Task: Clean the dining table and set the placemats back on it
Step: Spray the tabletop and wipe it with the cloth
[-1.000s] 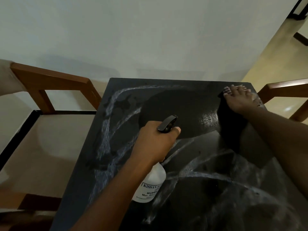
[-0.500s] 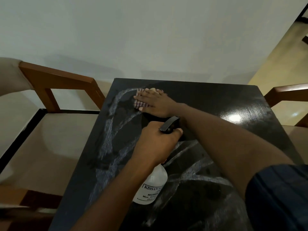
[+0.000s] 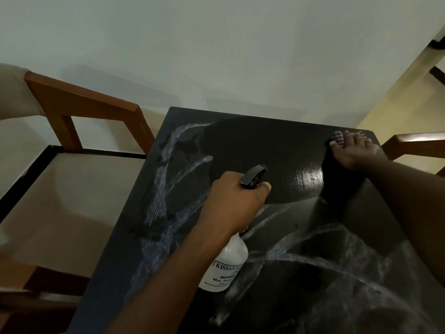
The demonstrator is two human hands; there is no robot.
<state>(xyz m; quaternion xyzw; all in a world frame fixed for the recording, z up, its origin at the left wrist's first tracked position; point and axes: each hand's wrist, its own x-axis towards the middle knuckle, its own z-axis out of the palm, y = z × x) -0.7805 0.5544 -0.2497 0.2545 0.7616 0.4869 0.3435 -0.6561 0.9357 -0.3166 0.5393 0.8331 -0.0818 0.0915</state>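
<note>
View: head camera, looking down and forward.
Table: the dark dining table point(image 3: 265, 145) fills the frame from centre toward 5 o'clock; its far edge lies close to the pale wall point(image 3: 216, 44).
Surface condition: whitish wet streaks point(image 3: 166, 189) run along the table's 9 o'clock side and across its 5 o'clock part. A darker, streak-free patch sits toward 12 o'clock, with a glossy reflection beside it at 2 o'clock.
Left hand: the left hand point(image 3: 234, 196) is near the table's centre, fingers curled round the neck of a spray bottle point(image 3: 226, 268), gripping it.
Bottle: white body with a printed label (text only partly readable), black trigger head point(image 3: 252, 177) pointing toward 1 o'clock. The body slants down toward 6 o'clock below the wrist; whether its base touches the table cannot be told.
Right hand: the right hand point(image 3: 354, 153) lies at the table's 2 o'clock corner, fingers straight and spread, pressing flat on a cloth point(image 3: 336, 136).
Cloth: checked, showing past the fingertips at the hand's 10 o'clock; the rest is hidden under the hand.
Left chair: a wooden chair point(image 3: 81, 104) with a pale seat point(image 3: 72, 201) stands at 9 o'clock, just beside the table.
Right chair: a second wooden frame point(image 3: 414, 141) shows at 3 o'clock, just beside the corner.
Floor: yellowish floor point(image 3: 397, 92) at 2 o'clock.
</note>
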